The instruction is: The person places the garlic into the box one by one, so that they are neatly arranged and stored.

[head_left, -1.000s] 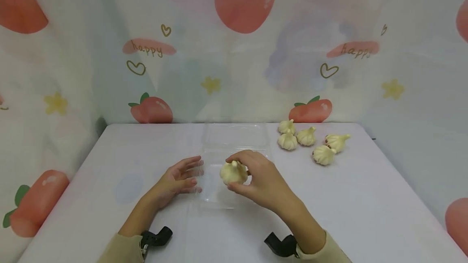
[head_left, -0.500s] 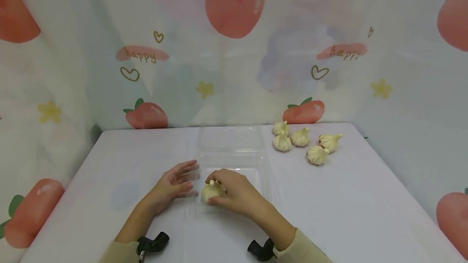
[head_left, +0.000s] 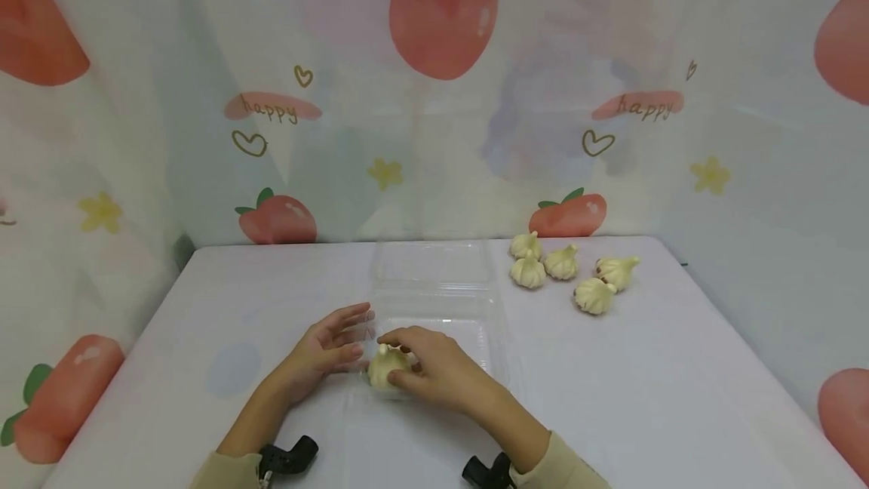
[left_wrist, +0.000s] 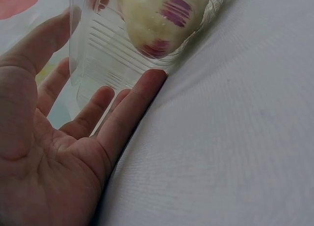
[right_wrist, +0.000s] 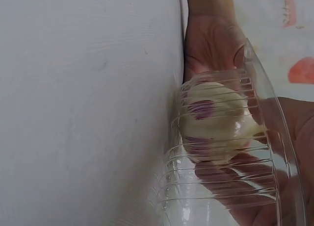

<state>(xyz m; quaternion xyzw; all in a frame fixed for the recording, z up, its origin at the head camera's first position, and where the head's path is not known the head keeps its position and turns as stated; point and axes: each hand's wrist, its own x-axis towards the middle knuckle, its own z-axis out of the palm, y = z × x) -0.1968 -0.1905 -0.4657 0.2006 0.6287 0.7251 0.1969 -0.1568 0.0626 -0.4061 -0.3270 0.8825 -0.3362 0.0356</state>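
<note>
In the head view a garlic bulb [head_left: 385, 368] sits in the near left corner of a clear plastic clamshell box [head_left: 492, 353]. My right hand [head_left: 441, 368] holds the bulb, thumb at its near side and index finger over its top. Purple streaks mark the bulb [right_wrist: 213, 120], seen through the ribbed box wall in the right wrist view. My left hand [head_left: 322, 349] stands on its edge along the box's left side, fingers extended. In the left wrist view the fingers [left_wrist: 130, 106] lie right at the ribbed wall, the little finger low along the tabletop.
Several more garlic bulbs [head_left: 560, 262] lie in a loose group at the back right of the white table [head_left: 631, 391]. The box's lid [head_left: 431, 262] lies folded back toward a printed fabric backdrop [head_left: 434, 142]. Black wrist cameras [head_left: 288, 456] jut from both wrists.
My right hand has carried the garlic bulb left and toward me, down into the box's near left corner. The left hand has stayed at the box's side. The head view has shifted slightly.
</note>
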